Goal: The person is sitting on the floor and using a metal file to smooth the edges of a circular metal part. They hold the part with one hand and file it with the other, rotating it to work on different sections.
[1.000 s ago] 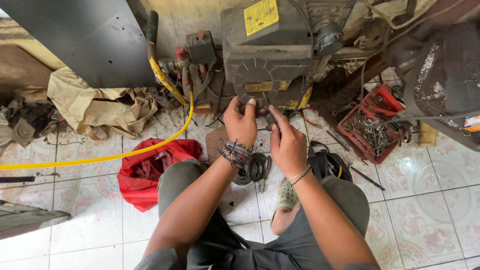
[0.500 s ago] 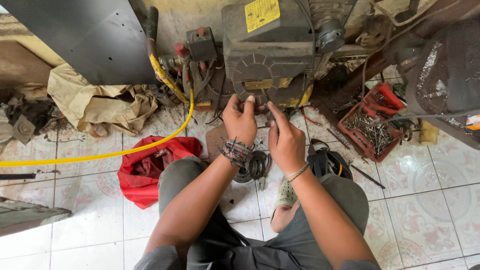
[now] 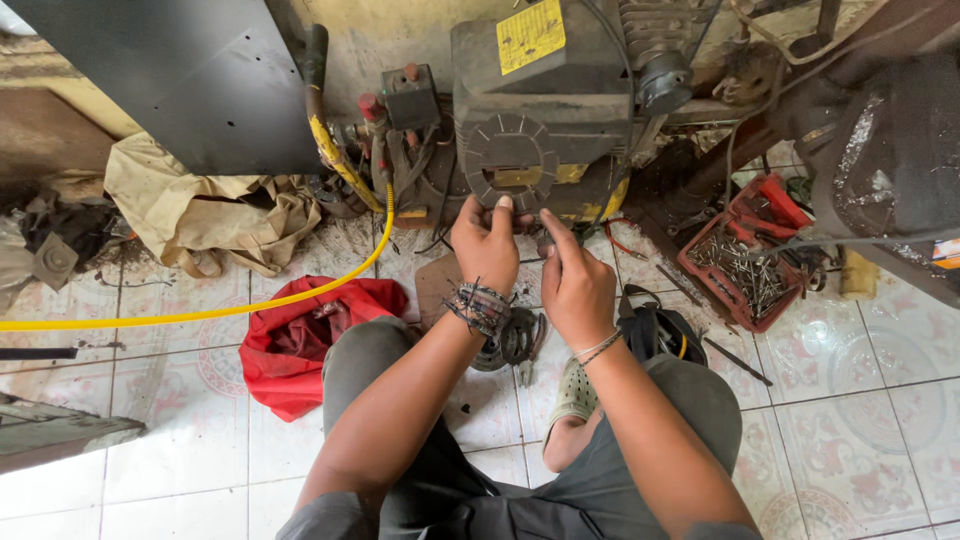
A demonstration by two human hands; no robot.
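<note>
Both forearms are extended forward over the bent knees. The left hand (image 3: 487,243) is raised with fingers curled, gripping the lower edge of the round slotted cover (image 3: 511,160) on the dark engine housing (image 3: 545,100) directly ahead. The right hand (image 3: 575,285), just beside it, is loosely closed with the forefinger extended toward the housing's underside; what it pinches cannot be told. A red cloth (image 3: 300,340) lies on the tiled floor (image 3: 850,400) to the left of the hands.

The left hand (image 3: 487,243) hides whatever its fingertips perhaps pinch at the machine (image 3: 545,110).
</note>
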